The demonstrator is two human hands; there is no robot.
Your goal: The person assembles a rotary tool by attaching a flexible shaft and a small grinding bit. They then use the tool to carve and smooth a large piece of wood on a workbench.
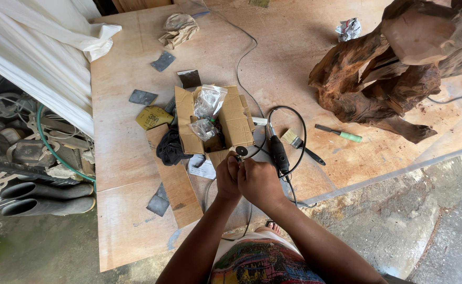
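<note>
Looking down, both hands meet above a plywood board (131, 152). Left hand (227, 176) and right hand (260, 181) pinch closed around a small dark disc-shaped bit (241, 152) standing just beyond the fingertips, its stem pointing away. A black rotary handpiece (279, 152) lies just right, nearer the right hand, beside an open cardboard box (236, 121).

Both forearms come up from bottom of frame, converging at centre. Left hand (227, 180) & right hand (259, 182) pressed together side by side, knuckles up, fingers curled in tight. Fingertips of both pinch at same spot, just ahead of the hands. Wrists roughly straight, elbows apart.
</note>
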